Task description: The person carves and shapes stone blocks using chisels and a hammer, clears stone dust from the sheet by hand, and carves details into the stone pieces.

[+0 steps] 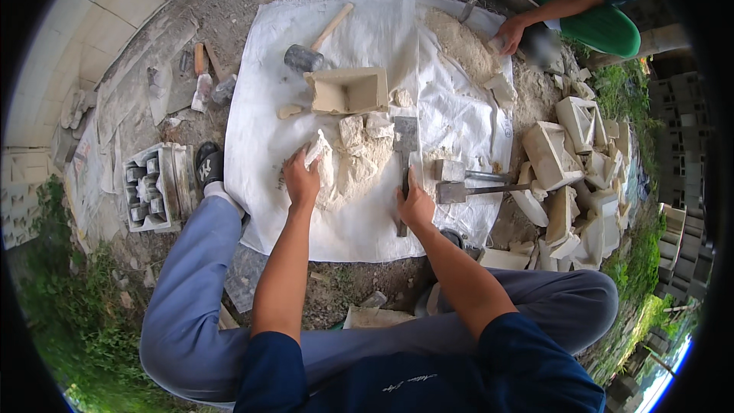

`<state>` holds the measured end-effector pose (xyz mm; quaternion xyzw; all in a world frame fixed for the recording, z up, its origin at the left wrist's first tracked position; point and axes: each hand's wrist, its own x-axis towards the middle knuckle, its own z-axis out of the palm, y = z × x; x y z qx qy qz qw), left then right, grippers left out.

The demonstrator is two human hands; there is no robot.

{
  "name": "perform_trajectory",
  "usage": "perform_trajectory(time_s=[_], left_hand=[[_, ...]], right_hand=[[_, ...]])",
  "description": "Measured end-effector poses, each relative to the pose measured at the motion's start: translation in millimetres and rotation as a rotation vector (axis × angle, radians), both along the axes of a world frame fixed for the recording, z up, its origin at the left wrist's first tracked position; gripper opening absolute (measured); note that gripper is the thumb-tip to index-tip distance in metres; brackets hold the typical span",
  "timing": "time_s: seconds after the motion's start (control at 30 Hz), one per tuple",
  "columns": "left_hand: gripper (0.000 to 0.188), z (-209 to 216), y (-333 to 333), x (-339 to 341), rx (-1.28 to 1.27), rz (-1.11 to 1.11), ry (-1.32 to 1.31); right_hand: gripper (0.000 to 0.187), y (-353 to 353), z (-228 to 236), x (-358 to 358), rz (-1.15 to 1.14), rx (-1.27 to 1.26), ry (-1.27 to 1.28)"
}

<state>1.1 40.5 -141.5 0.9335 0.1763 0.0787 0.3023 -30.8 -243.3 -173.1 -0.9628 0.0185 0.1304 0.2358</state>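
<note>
In my left hand (303, 180) is a rough, pale stone chunk (319, 159), gripped at its left side. It stands beside a heap of broken pieces and powder (359, 168) on a white woven sheet (264, 130). My right hand (415, 205) is closed at the dark handle of a hammer-like tool (406, 136) with a flat, rectangular grey head pointing away from me. Its fingers are partly hidden. Just beyond the heap sits a pale open box-shaped block (348, 92), hollow side facing me. Two block-headed hammers (451, 193) lie right of my right hand.
A wooden-handled mallet (304, 58) lies at the sheet's far left. Broken hollow blocks (552, 154) are piled at right. At far right, another person's hand (511, 34) rests by a powder heap. A tray of dark blocks (147, 187) stands left of my foot.
</note>
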Motion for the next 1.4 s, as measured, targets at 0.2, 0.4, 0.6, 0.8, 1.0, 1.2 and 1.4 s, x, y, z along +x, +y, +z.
perform_trajectory(time_s=[0.2, 0.4, 0.6, 0.8, 1.0, 1.2, 1.4], left_hand=[[0.040, -2, 16, -2, -0.040, -0.053, -0.067], [0.038, 27, 38, 22, 0.035, -0.230, -0.118], [0.038, -2, 50, 30, 0.016, -0.157, -0.101], [0.057, 13, 16, 7, 0.291, -0.090, -0.145], [0.048, 29, -34, -18, 0.256, -0.391, -0.322], [0.046, 17, -49, -30, 0.160, -0.459, -0.241], [0.038, 25, -36, -28, 0.062, -0.463, -0.172]], right_hand=[[0.079, 1, 17, 8, -0.004, -0.003, 0.130], [0.080, -12, 18, 11, 0.007, 0.013, 0.228], [0.076, -11, 28, 20, 0.020, 0.076, 0.274], [0.021, -50, 46, 37, 0.012, 0.249, -0.292], [0.033, -136, 37, 68, -0.730, 0.435, -0.119], [0.035, -147, 33, 89, -0.863, 0.284, 0.305], [0.033, -172, -16, 114, -1.148, 0.489, 0.330]])
